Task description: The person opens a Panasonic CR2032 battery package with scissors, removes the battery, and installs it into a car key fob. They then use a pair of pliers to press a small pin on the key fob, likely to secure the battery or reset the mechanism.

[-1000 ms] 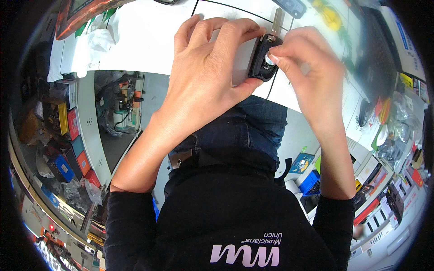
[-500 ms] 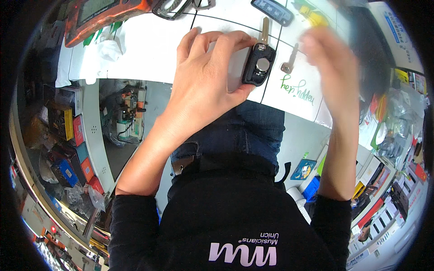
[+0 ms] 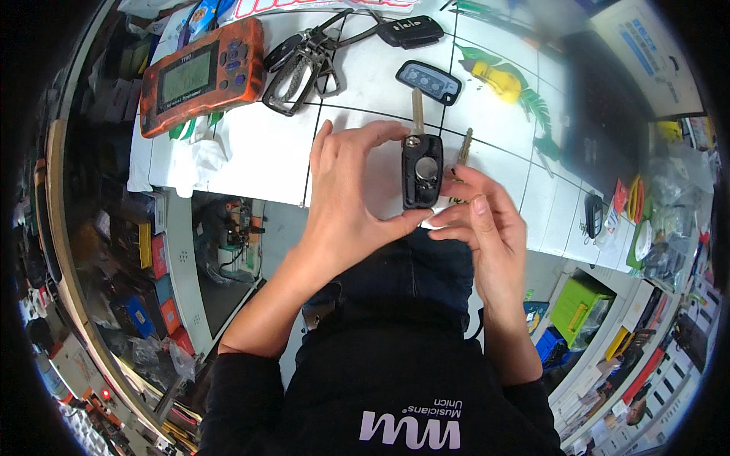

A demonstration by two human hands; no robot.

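A: What is the left hand [image 3: 346, 201] doing?

B: It pinches an opened black flip-key shell [image 3: 421, 171] between the thumb at the bottom end and the fingers along the top and far side. The shell sits upright in the view, just above the near edge of the white tiled counter [image 3: 266, 152], with its metal key blade [image 3: 417, 110] pointing away from the person. A round coin-cell recess shows in the open face.

A: And the right hand [image 3: 483, 228]?

B: Loosely curled, fingers partly bent, fingertips just beside the lower right of the shell. I cannot tell whether they touch it or hold anything small.

A: What lies around?

B: A loose plain key [image 3: 464, 146] lies on the counter just right of the shell. Farther back there is a flat remote button pad [image 3: 428, 82], a black key fob [image 3: 411, 32] and a bunch of keys on a ring [image 3: 304, 61]. At the far left lies an orange handheld device with a screen [image 3: 201, 76], and a dark mat [image 3: 601, 114] lies at the right.
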